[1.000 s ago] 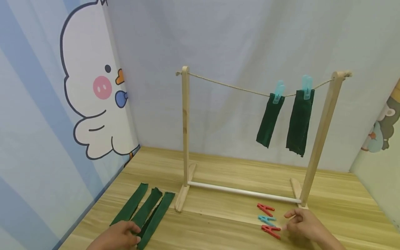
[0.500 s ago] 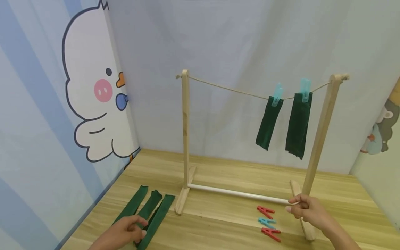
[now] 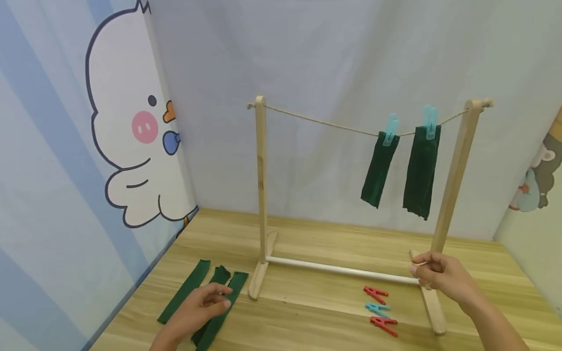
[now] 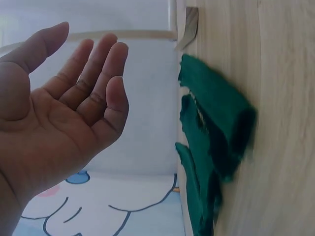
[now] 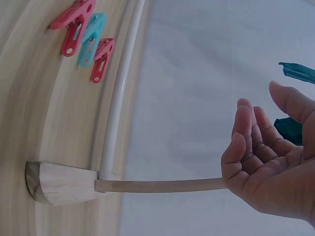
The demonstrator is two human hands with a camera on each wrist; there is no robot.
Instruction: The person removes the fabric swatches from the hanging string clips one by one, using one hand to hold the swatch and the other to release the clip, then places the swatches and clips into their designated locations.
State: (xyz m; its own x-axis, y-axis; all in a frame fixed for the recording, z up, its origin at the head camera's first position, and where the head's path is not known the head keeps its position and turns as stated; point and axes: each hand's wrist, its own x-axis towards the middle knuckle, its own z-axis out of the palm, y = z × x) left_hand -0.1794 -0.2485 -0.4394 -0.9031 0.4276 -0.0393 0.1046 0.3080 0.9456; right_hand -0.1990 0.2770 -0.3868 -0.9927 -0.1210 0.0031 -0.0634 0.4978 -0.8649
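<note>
Three green strips (image 3: 186, 291) lie side by side on a bench (image 3: 316, 324), left of a rack (image 3: 261, 180), long axes running from near left to far right. The left hand (image 3: 197, 308), the nearer one, hangs above them, fingers loosely bent, thumb apart, holding nothing. The right hand (image 3: 444, 275) is raised before the rack's right post (image 3: 457, 165), fingers curved, thumb apart, also bare; three loose pegs (image 3: 374, 307) lie lower, to its left. Two hanging strips (image 3: 420, 175) are clipped to the line (image 3: 325, 123).
</note>
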